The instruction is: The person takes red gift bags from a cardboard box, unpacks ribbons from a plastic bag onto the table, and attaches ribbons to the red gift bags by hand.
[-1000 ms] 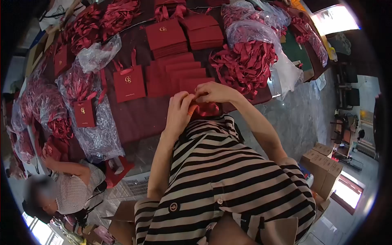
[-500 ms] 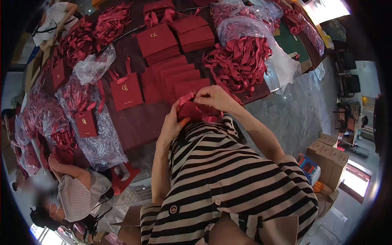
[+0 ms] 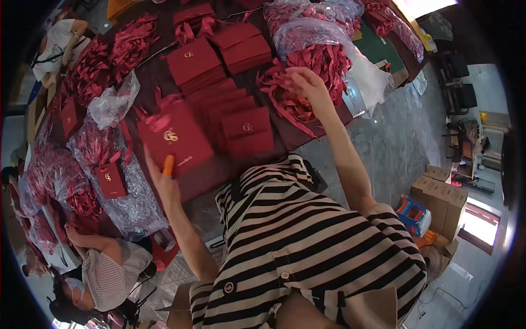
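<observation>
A red bag with a gold logo [image 3: 183,143] is in my left hand [image 3: 164,178], which grips its lower left edge; an orange cover shows on the thumb. The bag is slightly blurred, with ribbon at its top. My right hand [image 3: 309,88] is over the loose heap of red ribbons [image 3: 323,63], fingers apart, with nothing seen in it. Between my hands, flat red bags [image 3: 249,129] overlap in a row on the dark red tablecloth [image 3: 211,178]. Behind them stand two stacks of red bags [image 3: 194,63].
Plastic-wrapped ribbon bundles [image 3: 129,189] lie at the left, one with a small red bag [image 3: 111,181] on it. A co-worker [image 3: 112,268] sits at the lower left; another person [image 3: 57,46] is at the upper left. Cardboard boxes [image 3: 438,200] stand on the floor at right.
My hands have moved apart. The left carried the red bag away from my body to the left, onto the table side; the right let go and moved up to the ribbon heap.
</observation>
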`<state>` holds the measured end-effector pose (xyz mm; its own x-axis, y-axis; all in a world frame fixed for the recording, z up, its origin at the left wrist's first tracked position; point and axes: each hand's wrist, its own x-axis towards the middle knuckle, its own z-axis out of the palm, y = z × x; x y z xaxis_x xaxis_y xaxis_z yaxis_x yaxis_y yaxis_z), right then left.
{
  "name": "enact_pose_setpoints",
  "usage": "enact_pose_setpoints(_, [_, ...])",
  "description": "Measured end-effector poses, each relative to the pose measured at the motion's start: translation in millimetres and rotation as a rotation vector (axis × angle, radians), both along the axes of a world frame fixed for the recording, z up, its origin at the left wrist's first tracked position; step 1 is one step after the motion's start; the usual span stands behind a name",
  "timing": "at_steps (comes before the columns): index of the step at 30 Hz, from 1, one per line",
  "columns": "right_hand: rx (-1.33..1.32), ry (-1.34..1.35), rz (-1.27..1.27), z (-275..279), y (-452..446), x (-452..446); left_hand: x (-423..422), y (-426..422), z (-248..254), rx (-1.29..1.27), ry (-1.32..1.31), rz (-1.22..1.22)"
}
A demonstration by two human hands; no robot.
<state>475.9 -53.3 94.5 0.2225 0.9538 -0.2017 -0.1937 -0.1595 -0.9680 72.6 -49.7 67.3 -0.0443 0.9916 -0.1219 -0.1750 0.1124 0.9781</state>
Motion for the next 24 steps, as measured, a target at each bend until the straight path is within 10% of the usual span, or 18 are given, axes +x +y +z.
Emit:
enact_pose_setpoints(4, [-0.21,-0.45,0.138,-37,-23,6,-68,26,-25,0.008,-0.021,0.106])
enact_pose_setpoints(12, [-0.178,-1.259,-0.014,-116,11,-30,-91,44,-105,0.053,1.111,-0.077])
enact_pose_setpoints(19, [-0.119,-0.979,0.062,-114,12,0,-62,45,-105,0.023,1.481,0.195])
enact_pose_setpoints(22, [-0.285,-0.171,0.195,-60,-3,1,-43,44,-87,0.288,1.502,0.295])
enact_pose_setpoints(24, [-0.261,-0.148,0.196,-51,-19,-7,-9,38,-69,0.389,1.176,0.113])
